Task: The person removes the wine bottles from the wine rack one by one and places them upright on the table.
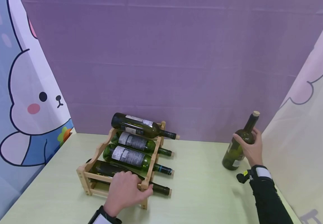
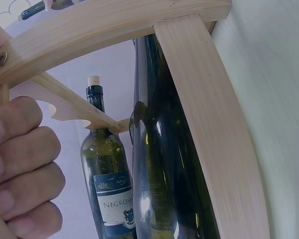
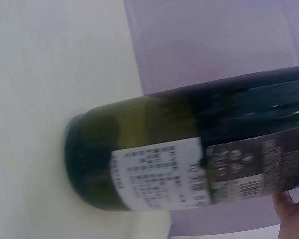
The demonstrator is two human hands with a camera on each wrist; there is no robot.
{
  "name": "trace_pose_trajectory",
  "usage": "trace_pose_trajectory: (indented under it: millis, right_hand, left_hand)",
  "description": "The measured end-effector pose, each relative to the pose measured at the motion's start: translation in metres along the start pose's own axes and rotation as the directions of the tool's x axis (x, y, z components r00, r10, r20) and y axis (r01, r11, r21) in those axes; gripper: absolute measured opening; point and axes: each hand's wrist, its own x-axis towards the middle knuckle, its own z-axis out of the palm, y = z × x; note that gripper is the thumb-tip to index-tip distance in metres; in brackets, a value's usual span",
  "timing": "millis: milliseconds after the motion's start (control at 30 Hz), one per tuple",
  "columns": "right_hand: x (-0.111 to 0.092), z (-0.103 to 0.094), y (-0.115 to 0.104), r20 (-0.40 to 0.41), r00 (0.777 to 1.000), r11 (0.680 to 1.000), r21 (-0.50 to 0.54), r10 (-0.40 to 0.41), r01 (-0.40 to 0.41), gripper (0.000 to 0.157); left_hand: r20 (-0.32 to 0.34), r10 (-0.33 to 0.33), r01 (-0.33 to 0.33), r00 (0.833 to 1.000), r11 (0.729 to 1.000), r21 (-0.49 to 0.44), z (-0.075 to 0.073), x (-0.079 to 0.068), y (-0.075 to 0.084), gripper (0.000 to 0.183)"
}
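My left hand [image 1: 126, 191] grips the near right corner of a wooden wine rack [image 1: 97, 177], its fingers curled round the rail in the left wrist view. Beside those fingers, a dark bottle [image 1: 162, 189] lies in the rack's nearest slot, its corked neck sticking out to the right. At the right of the table my right hand [image 1: 252, 147] holds a green wine bottle [image 1: 235, 155] round its shoulder. That bottle leans a little, cork [image 1: 256, 114] up. Its white label [image 3: 162, 174] shows in the right wrist view.
Behind the nearest bottle, the rack bears two green bottles, a closer one [image 1: 129, 155] and a farther one [image 1: 134, 141]. A dark bottle [image 1: 139, 126] lies at the back, higher up. A purple cloth [image 1: 178, 68] hangs behind the pale table [image 1: 198, 183], with printed cloths on both sides.
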Motion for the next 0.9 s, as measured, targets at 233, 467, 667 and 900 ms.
trace_pose_trajectory:
  millis: [233, 467, 667, 900]
  right_hand:
    - [-0.005, -0.002, -0.014, -0.004, 0.998, 0.997, 0.032, -0.066, 0.066, 0.087]
    - [-0.016, -0.005, -0.021, 0.043, 0.988, 0.989, -0.013, -0.146, 0.147, 0.104]
    - [-0.024, -0.005, -0.026, 0.026, 0.971, 0.971, -0.027, -0.239, 0.239, 0.112]
    - [-0.038, -0.006, -0.035, 0.02, 0.964, 0.963, -0.051, -0.265, 0.266, 0.116]
  left_hand:
    - [0.013, -0.004, 0.004, 1.0, 1.0, -0.007, -0.003, 0.0, 0.002, 0.068]
    - [0.028, -0.008, 0.008, 1.0, 1.0, 0.006, -0.002, 0.0, 0.001, 0.068]
    - [0.031, -0.009, 0.009, 0.999, 1.0, 0.003, -0.001, 0.0, 0.001, 0.068]
    - [0.044, -0.019, 0.019, 0.999, 1.0, -0.007, -0.001, 0.0, 0.001, 0.068]
